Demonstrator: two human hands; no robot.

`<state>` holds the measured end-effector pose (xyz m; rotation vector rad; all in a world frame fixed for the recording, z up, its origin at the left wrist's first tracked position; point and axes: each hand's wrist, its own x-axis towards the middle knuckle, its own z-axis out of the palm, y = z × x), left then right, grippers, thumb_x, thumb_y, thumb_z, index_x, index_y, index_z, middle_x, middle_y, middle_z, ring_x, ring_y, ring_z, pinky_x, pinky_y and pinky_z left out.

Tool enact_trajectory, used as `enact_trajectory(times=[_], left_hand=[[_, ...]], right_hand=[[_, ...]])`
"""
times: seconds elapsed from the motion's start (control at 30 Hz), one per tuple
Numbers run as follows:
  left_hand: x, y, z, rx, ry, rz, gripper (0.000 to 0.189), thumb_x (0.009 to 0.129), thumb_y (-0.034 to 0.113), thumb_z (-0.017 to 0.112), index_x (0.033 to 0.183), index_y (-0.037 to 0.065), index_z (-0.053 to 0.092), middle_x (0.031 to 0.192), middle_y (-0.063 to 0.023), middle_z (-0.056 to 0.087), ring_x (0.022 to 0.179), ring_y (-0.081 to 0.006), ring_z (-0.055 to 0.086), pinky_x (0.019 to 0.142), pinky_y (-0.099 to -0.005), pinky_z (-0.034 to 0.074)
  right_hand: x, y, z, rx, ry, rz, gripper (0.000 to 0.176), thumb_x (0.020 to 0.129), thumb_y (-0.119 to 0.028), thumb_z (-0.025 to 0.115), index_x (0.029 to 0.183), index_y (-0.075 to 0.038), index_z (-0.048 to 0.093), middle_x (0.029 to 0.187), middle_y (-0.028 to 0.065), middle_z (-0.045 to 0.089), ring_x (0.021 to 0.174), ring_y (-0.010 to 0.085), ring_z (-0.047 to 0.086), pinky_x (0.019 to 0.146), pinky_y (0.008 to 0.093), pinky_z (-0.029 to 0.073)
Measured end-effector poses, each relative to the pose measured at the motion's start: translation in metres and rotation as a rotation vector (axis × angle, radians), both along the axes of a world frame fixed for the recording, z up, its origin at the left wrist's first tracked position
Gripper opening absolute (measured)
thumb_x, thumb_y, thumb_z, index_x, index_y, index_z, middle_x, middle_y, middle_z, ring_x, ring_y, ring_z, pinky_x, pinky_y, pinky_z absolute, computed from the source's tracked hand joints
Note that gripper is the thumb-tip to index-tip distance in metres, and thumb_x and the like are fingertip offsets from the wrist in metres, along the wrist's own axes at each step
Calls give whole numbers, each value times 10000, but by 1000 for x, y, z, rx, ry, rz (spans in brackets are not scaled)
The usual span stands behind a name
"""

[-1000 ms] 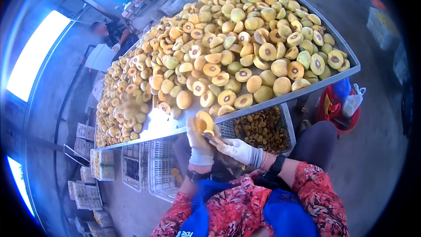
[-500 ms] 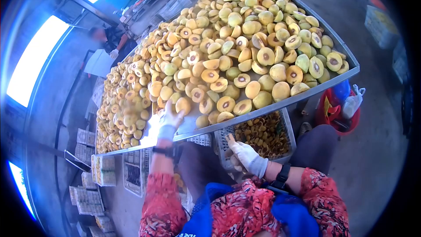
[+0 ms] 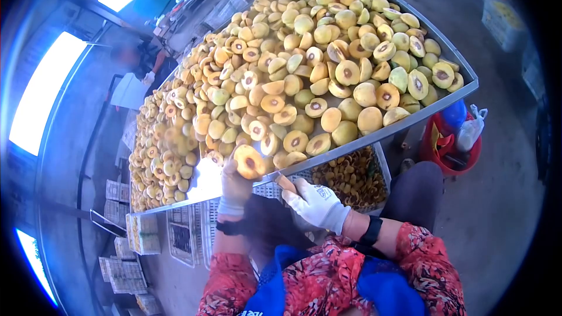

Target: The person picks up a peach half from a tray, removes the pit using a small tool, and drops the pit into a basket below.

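Note:
My left hand (image 3: 235,186), in a white glove, grips a halved yellow peach (image 3: 249,161) with its cut face and brown pit area turned up. It is just over the near edge of a metal table (image 3: 351,144) heaped with peach halves (image 3: 295,140). My right hand (image 3: 319,205), also gloved, is closed round a wooden-handled tool (image 3: 285,184). The tool's front end points toward the peach, close to its lower right side; I cannot tell the shape of that end.
Below the table edge, a white plastic crate (image 3: 383,167) holds many small brown-yellow pieces. To the right stands a red bucket (image 3: 430,155) with a plastic bag in it. Stacked crates (image 3: 142,234) stand at the lower left. Another person (image 3: 151,61) works at the far left.
My left hand has picked up a peach half from the table and drawn it back to the edge. My right hand has moved up and left, bringing the tool close to it.

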<state>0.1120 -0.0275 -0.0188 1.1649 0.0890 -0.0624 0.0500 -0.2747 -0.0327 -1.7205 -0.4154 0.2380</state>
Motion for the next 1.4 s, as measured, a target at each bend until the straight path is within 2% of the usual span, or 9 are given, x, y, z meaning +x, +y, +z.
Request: enact_trajectory(times=[0.57, 0.67, 0.77, 0.87, 1.0, 1.07, 1.13, 1.27, 1.4], left_hand=[[-49, -95, 11, 319, -241, 264, 562, 903, 385, 529, 1285, -26, 498, 1226, -156, 562, 1119, -239, 542, 979, -342, 428], [-47, -88, 5, 364, -257, 237, 450, 928, 313, 497, 1197, -41, 569, 1179, -152, 597, 1079, -225, 563, 963, -335, 436], [-47, -85, 1, 551, -104, 236, 348, 941, 249, 498, 1053, -43, 651, 1044, -107, 661, 952, -160, 615, 850, -294, 490], [-49, -85, 5, 603, -28, 167, 446, 956, 351, 457, 1063, -38, 648, 998, -115, 663, 900, -181, 627, 798, -309, 514], [-39, -79, -13, -233, 193, 276, 446, 947, 413, 514, 1064, -1, 633, 950, -92, 668, 751, -195, 657, 640, -287, 533], [-49, -59, -4, -265, 138, 100, 476, 936, 460, 522, 1065, 12, 617, 928, -92, 664, 765, -219, 657, 646, -307, 543], [-56, -33, 0, -53, 127, 356, 460, 943, 442, 508, 1055, 11, 622, 937, -106, 664, 796, -227, 659, 675, -328, 545], [-88, 66, 29, 1217, 9, 626, 518, 953, 444, 452, 1174, 0, 603, 1071, -160, 660, 997, -274, 630, 865, -382, 488], [-72, 96, 59, 1603, 357, 570, 550, 931, 477, 474, 1275, 56, 560, 1175, -197, 625, 1101, -281, 589, 945, -373, 436]], right_hand=[[3, -11, 13, -168, 89, 86, 406, 975, -416, 437, 1042, -23, 513, 905, 278, 639, 869, 457, 607, 713, 527, 470], [13, -24, 15, -246, 36, 236, 451, 973, -448, 443, 1064, -13, 521, 889, 251, 655, 806, 406, 646, 688, 481, 488], [16, -17, -11, 220, 463, 471, 461, 970, -481, 493, 1061, -37, 581, 722, -3, 566, 565, 103, 515, 512, 258, 424], [33, -36, -3, 238, 911, 767, 490, 942, -535, 516, 1024, -62, 616, 699, -5, 544, 467, 78, 433, 402, 250, 347], [-1, -10, -5, 517, 722, 549, 506, 932, -545, 530, 912, -46, 607, 538, -27, 449, 381, 50, 346, 350, 211, 256], [-7, -11, -16, 456, 742, 589, 445, 970, -472, 509, 831, -61, 606, 500, -47, 418, 359, 40, 349, 335, 208, 244], [-13, -15, -6, 503, 1001, 443, 518, 958, -535, 486, 782, -57, 584, 475, -33, 380, 336, 67, 308, 327, 220, 232], [-14, -13, -20, 415, 1228, 141, 622, 930, -633, 438, 794, -41, 573, 492, -18, 379, 340, 92, 306, 333, 238, 242], [-20, -7, -17, 330, 1066, 238, 689, 918, -667, 417, 846, 0, 574, 500, -2, 386, 351, 100, 319, 344, 251, 262]])
